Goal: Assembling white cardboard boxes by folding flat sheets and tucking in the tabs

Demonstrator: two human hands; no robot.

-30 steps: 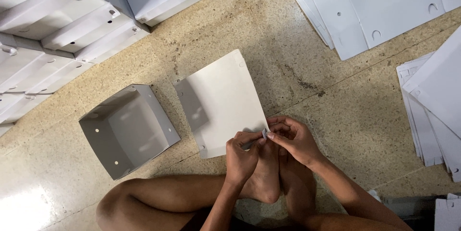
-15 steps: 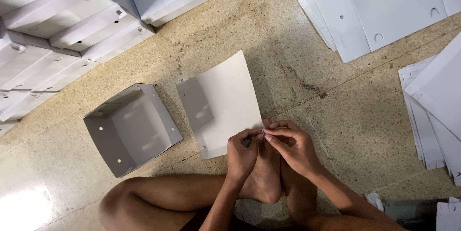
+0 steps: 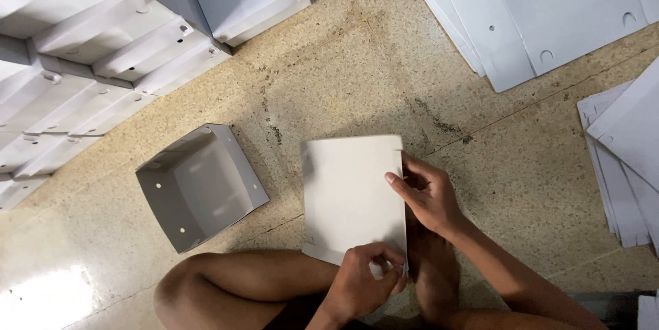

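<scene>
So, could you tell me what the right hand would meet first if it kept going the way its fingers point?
The right hand points up-left, fingertips already on the pale cardboard sheet. Beyond the sheet's edge lies bare speckled floor, then probably the stacked white boxes.

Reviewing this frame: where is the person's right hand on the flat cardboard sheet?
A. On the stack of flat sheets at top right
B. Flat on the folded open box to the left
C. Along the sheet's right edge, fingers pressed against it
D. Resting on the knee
C: the right hand lies along the right edge of the cardboard sheet, while the left hand pinches its bottom right corner; the open box sits untouched.
</scene>
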